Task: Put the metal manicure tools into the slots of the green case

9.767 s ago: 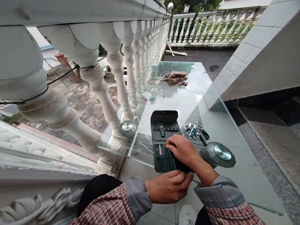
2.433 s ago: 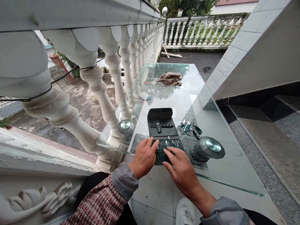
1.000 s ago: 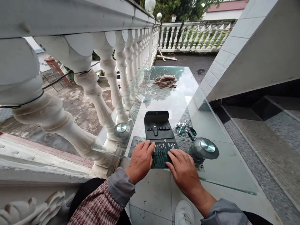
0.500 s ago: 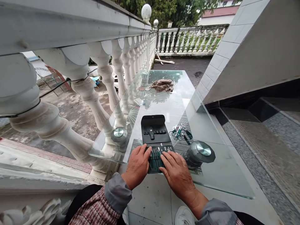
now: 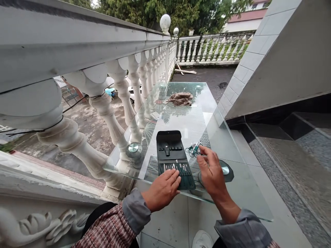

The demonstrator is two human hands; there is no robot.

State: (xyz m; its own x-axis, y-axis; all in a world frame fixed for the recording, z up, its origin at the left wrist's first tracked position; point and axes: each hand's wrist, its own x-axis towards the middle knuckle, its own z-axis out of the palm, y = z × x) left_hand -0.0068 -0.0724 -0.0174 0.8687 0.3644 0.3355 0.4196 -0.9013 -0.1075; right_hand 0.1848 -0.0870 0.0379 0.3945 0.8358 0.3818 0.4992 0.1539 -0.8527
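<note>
While the loose manicure tools (image 5: 193, 149) lie just beyond the fingertips of the right hand (image 5: 210, 168), I cannot tell whether its curled fingers pinch one. They look light, stiff, slick and pointed, so they are best taken by the green handles. The left hand (image 5: 162, 187) rests flat, holding nothing, on the open tool case (image 5: 169, 144) on the glass tabletop (image 5: 186, 117).

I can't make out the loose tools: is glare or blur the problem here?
Head view: soft even daylight, no hard shadows; the glass table mirrors sky and the railing, mostly beyond the black case; the loose tools are sharp but tiny and partly covered by the right hand; the wide lens bows that railing at the left.
</note>
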